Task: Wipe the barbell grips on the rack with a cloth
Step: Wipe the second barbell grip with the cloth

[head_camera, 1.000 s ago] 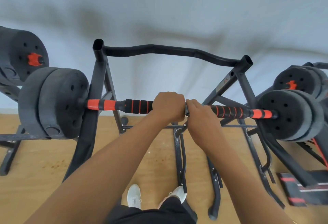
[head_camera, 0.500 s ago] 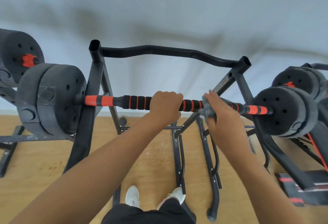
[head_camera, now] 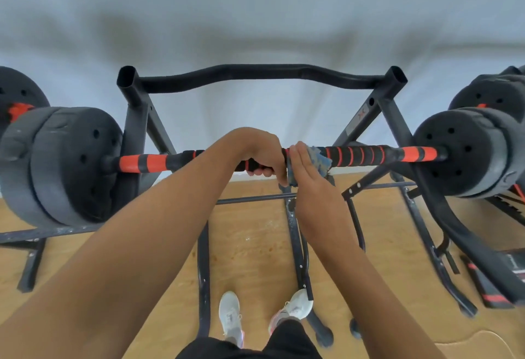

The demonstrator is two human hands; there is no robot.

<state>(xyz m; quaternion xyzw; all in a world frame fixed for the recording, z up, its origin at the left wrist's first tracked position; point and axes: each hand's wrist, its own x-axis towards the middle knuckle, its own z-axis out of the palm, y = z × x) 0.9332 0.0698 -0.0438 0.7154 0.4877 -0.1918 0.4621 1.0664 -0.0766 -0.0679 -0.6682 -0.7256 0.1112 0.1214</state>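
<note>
Barbell (head_camera: 369,155): laid across the rack (head_camera: 136,120), long axis left–right. Cloth (head_camera: 319,159): pressed around the bar by the right hand (head_camera: 305,171), fingers closed over it. Unwiped striped grip (head_camera: 358,155) is judged to lie rightward of that hand. Left hand (head_camera: 255,151): fist clamped on the bar, touching alongside.

Pale wall above a wooden gym floor

A plain whitish wall (head_camera: 255,12) was seen across the upper half, crossed by soft grey shadows under even, diffuse light. Below it, a light strip of skirting (head_camera: 250,178) was met by a honey-coloured wooden floor (head_camera: 255,245), marked with a few pale scuffs. At the lower right, a lighter patch of flooring (head_camera: 483,341) with a curved edge was laid against the wood.
</note>
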